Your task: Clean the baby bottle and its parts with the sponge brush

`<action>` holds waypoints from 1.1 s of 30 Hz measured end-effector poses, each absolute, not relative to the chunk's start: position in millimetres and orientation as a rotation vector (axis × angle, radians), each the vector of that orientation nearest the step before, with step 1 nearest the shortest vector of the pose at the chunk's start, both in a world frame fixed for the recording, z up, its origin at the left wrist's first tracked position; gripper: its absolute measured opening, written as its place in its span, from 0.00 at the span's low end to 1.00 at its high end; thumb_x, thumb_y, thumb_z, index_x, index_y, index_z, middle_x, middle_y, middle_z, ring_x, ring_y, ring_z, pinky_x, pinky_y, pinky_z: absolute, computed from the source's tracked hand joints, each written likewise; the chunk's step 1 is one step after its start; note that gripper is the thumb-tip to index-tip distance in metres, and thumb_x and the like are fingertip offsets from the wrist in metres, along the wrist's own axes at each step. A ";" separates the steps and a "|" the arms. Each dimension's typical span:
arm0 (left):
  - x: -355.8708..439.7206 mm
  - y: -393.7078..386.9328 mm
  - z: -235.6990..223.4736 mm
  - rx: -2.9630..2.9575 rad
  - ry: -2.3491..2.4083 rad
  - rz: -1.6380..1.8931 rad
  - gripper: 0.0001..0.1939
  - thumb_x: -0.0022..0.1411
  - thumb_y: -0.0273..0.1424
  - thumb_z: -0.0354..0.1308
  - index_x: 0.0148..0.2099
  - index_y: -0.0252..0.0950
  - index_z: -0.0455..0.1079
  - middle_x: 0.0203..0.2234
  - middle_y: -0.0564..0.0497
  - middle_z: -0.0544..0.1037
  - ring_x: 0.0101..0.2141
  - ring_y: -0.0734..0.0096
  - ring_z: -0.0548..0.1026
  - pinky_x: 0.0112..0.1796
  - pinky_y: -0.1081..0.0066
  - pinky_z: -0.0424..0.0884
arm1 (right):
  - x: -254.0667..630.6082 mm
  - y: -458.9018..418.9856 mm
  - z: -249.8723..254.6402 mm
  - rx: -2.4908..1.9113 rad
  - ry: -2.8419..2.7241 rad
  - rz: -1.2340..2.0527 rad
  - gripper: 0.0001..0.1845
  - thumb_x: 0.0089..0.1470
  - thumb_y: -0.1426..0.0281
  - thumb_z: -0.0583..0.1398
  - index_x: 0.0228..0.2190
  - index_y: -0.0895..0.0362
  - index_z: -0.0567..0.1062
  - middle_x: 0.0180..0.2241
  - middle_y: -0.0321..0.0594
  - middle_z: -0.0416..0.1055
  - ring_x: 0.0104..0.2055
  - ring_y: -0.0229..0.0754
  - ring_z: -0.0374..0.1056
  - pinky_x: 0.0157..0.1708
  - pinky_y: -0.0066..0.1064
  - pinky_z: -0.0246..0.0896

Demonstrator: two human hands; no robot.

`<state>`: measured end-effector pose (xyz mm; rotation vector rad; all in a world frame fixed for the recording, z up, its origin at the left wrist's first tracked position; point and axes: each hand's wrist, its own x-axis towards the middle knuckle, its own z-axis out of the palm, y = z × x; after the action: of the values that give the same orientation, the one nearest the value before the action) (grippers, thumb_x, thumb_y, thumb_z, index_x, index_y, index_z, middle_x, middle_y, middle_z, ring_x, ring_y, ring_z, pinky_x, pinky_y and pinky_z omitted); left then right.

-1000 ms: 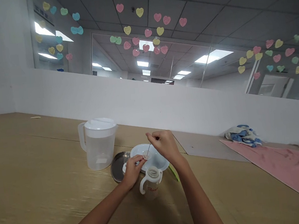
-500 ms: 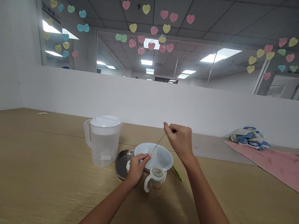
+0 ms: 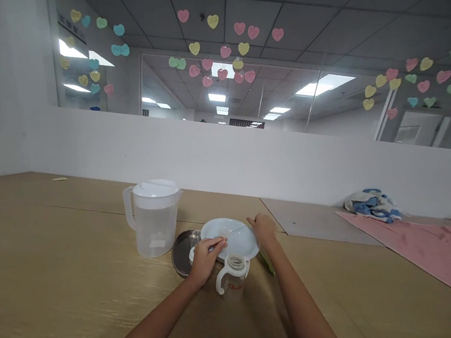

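A small, pale, cloudy translucent piece [image 3: 225,234] is pinched by the left hand [image 3: 205,258]; a thin, straight rod [image 3: 240,227] is pinched by the right hand [image 3: 265,231].

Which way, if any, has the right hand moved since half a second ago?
Yes, downward in the view: against the white dish, the right hand now appears lower, near its right rim.

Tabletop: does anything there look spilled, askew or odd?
No spill shows, and the handled bottle stands upright. A crumpled cloth lies untidily at the edge of the pink mat, whose dark blotches might be stains.
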<state>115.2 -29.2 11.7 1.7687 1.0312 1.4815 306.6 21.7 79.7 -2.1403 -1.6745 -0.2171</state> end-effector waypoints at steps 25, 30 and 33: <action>113.9 -28.4 11.0 1.861 1.061 1.423 0.16 0.57 0.37 0.51 0.33 0.33 0.77 0.27 0.49 0.79 0.30 0.67 0.73 0.33 0.71 0.66 | 269.9 -1.1 102.2 -1.223 -2.287 1.089 0.13 0.41 0.68 0.62 0.32 0.59 0.77 0.23 0.35 0.70 0.23 0.31 0.60 0.14 0.18 0.48; 112.3 -32.1 13.0 1.835 1.064 1.596 0.15 0.56 0.33 0.51 0.42 0.36 0.75 0.38 0.47 0.79 0.38 0.65 0.74 0.41 0.68 0.67 | 270.0 0.6 101.7 -1.204 -2.113 1.116 0.14 0.43 0.66 0.60 0.33 0.60 0.76 0.27 0.37 0.71 0.24 0.31 0.63 0.13 0.18 0.45; 107.0 -28.5 13.8 1.692 1.109 1.799 0.16 0.54 0.29 0.51 0.45 0.36 0.72 0.39 0.47 0.78 0.37 0.68 0.74 0.41 0.69 0.67 | 271.8 -2.8 108.8 -1.273 -2.032 1.055 0.13 0.45 0.67 0.59 0.34 0.61 0.73 0.30 0.39 0.73 0.22 0.30 0.63 0.12 0.18 0.45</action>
<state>107.0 -28.5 13.8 1.6925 1.1086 1.7988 271.8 -2.8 108.8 -1.2733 -2.0318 1.0553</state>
